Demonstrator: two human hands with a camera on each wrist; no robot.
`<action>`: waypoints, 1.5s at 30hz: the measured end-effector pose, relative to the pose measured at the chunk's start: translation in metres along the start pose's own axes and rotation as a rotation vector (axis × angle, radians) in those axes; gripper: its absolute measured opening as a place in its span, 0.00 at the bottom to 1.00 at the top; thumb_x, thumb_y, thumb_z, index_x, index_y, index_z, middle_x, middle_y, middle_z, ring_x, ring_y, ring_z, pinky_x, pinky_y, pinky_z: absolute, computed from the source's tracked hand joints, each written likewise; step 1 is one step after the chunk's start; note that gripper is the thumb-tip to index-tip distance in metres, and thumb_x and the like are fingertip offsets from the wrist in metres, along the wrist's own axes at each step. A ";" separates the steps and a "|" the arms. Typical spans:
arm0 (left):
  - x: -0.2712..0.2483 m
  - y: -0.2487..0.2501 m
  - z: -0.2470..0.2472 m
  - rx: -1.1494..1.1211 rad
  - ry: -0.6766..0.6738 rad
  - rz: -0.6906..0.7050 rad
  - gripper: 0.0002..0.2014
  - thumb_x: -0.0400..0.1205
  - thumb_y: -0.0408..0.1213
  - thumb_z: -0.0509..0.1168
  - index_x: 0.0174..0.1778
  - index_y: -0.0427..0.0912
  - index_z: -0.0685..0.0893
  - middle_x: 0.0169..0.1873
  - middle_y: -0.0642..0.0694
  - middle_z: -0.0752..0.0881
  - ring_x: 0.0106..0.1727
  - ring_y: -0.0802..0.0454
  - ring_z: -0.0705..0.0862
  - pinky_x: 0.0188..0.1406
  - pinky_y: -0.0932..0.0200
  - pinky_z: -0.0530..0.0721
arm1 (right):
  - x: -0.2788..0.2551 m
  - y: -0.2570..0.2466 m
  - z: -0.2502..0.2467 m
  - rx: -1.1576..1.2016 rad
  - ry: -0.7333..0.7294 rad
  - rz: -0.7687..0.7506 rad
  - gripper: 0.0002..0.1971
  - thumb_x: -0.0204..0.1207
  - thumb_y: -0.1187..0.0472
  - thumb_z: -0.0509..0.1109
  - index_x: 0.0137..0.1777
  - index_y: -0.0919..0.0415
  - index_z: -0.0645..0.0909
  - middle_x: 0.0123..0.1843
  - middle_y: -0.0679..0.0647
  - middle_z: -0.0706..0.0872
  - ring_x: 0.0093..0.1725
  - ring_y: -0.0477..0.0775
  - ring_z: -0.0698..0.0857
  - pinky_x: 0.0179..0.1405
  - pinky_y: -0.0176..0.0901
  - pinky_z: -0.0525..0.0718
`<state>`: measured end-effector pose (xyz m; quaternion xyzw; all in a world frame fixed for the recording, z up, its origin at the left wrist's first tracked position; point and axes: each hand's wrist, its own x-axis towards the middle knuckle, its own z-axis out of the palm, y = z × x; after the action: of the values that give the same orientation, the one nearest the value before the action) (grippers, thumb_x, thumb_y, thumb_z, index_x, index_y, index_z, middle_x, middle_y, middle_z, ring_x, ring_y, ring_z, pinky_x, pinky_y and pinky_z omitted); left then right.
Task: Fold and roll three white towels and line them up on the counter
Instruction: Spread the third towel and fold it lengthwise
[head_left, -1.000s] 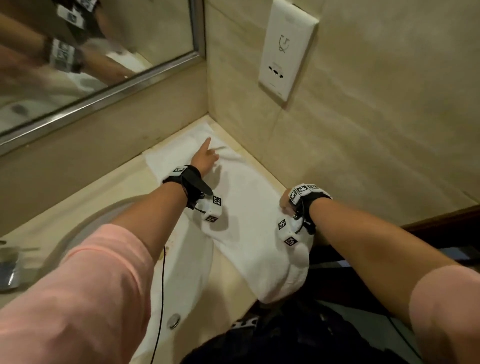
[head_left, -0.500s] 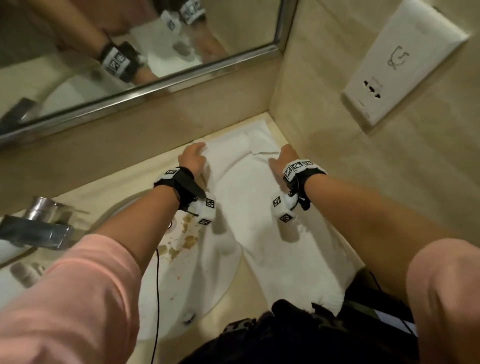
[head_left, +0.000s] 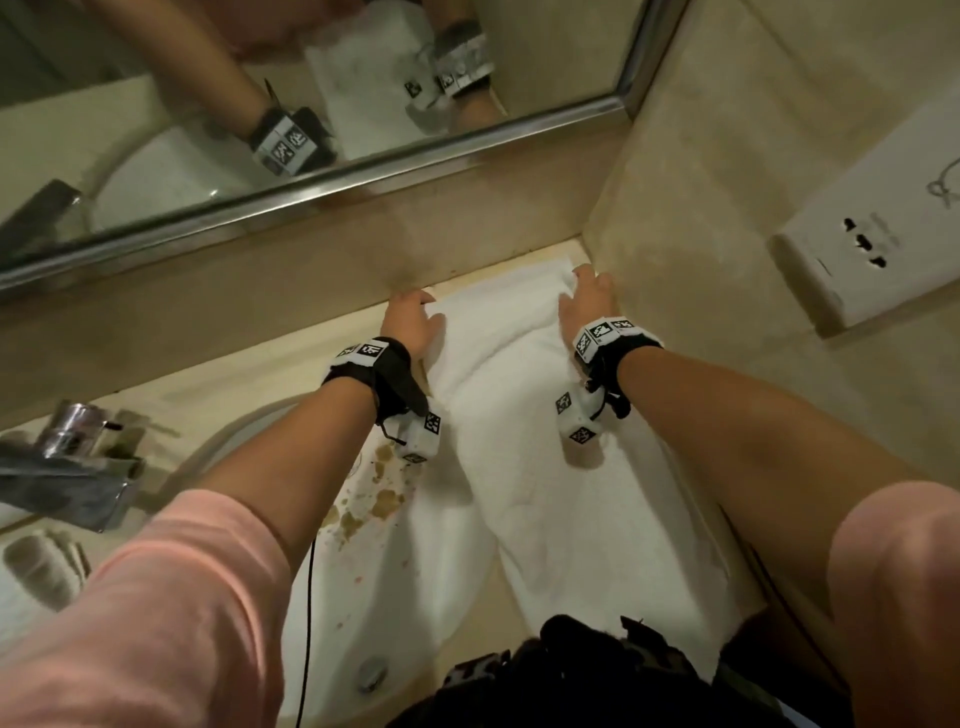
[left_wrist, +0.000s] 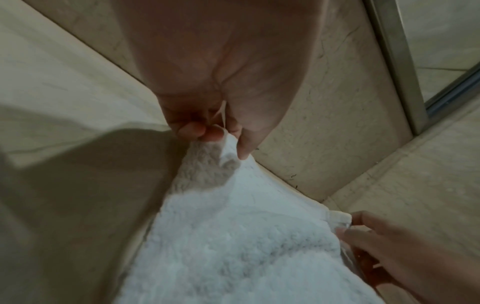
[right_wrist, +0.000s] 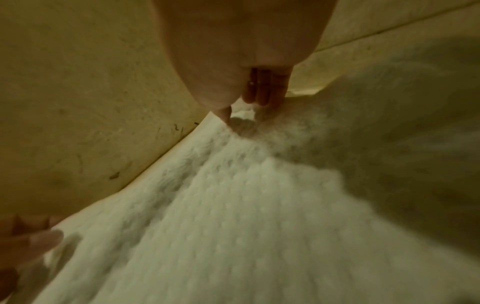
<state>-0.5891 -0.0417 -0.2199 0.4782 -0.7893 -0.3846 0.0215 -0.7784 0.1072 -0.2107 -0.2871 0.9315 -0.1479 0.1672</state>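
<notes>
White towel (head_left: 519, 457) corners pinched beside walls

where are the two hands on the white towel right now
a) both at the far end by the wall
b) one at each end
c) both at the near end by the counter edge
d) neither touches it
a: the left hand and the right hand each pinch a far corner of the towel, next to the back wall under the mirror.
</notes>
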 end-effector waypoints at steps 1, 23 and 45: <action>0.000 -0.002 0.001 0.004 0.021 0.014 0.15 0.81 0.38 0.66 0.62 0.39 0.81 0.63 0.40 0.82 0.62 0.43 0.81 0.61 0.60 0.75 | 0.005 0.001 0.001 -0.011 0.012 -0.002 0.17 0.82 0.62 0.58 0.70 0.60 0.71 0.67 0.65 0.72 0.62 0.67 0.77 0.60 0.59 0.80; -0.007 -0.013 -0.015 -0.449 0.095 -0.200 0.09 0.78 0.43 0.72 0.47 0.46 0.79 0.36 0.52 0.80 0.35 0.57 0.78 0.33 0.69 0.74 | 0.039 -0.012 0.003 0.762 0.042 0.342 0.05 0.75 0.54 0.68 0.48 0.53 0.80 0.34 0.50 0.81 0.37 0.55 0.79 0.39 0.46 0.80; -0.012 0.015 -0.011 -0.996 0.545 -0.607 0.20 0.62 0.38 0.82 0.35 0.51 0.75 0.39 0.41 0.88 0.37 0.44 0.84 0.48 0.48 0.86 | 0.053 -0.035 -0.009 0.987 0.249 0.334 0.12 0.73 0.64 0.74 0.36 0.51 0.74 0.32 0.47 0.80 0.31 0.46 0.79 0.41 0.44 0.82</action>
<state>-0.5893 -0.0353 -0.1989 0.6935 -0.3119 -0.5588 0.3311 -0.8062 0.0508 -0.2015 -0.0026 0.7972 -0.5725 0.1918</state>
